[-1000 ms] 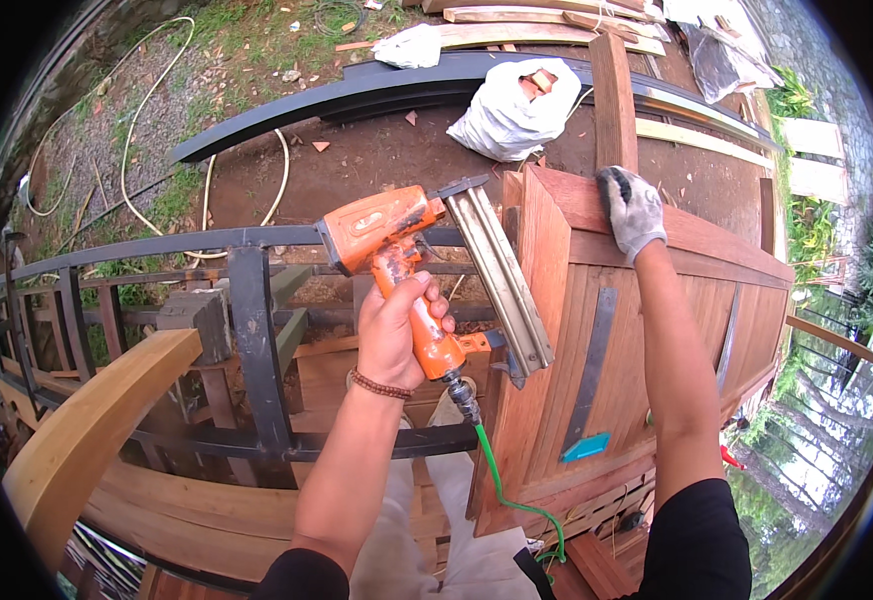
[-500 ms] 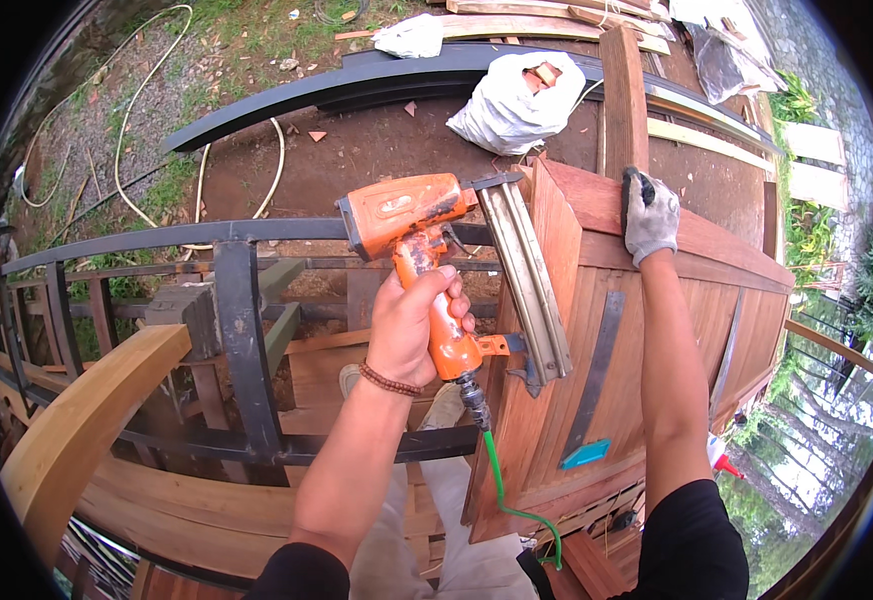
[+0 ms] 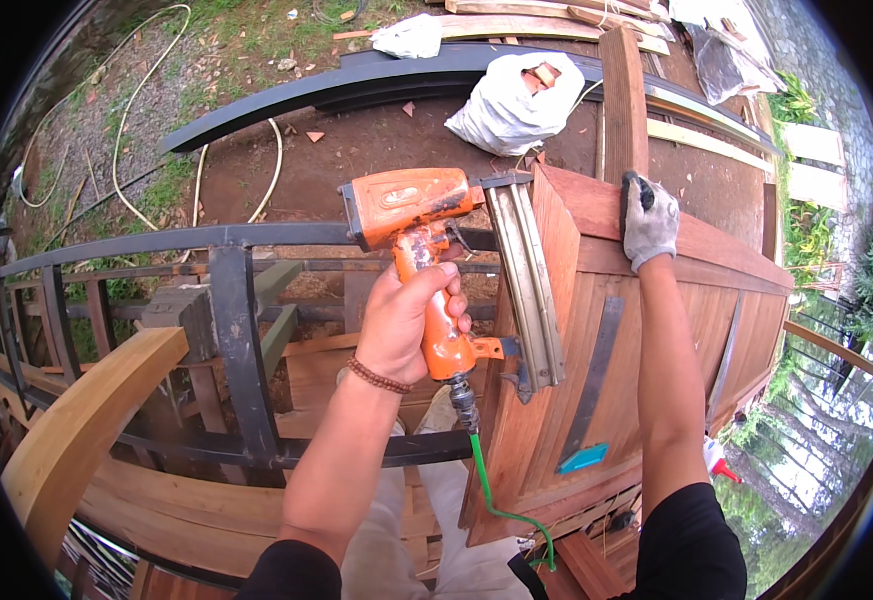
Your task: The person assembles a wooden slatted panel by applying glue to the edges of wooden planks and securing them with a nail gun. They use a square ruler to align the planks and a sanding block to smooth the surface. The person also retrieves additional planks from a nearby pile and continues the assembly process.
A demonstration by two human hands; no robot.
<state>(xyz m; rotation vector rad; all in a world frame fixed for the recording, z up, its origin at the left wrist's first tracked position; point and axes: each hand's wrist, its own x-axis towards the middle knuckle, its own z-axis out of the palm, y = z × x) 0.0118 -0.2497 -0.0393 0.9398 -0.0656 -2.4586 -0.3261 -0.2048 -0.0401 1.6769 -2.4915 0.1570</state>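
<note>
My bare left hand is wrapped round the grip of an orange pneumatic nail gun. A green air hose runs down from the base of its handle. The nose end of the gun meets the edge of a reddish wooden panel, and its long metal magazine lies across the panel's near side. My right hand, in a grey and black glove, is closed over the panel's top board, beside an upright brown timber. The right fingertips are partly hidden.
A black metal railing frame stands at left, with a curved light wood rail nearer me. Beyond lie dark metal beams and a white sack of wood scraps. A turquoise piece and a dark strip rest on the panel.
The nail gun has shifted very slightly to the right at its head, with its lower end swinging a little left. My right hand stays on the top board.
</note>
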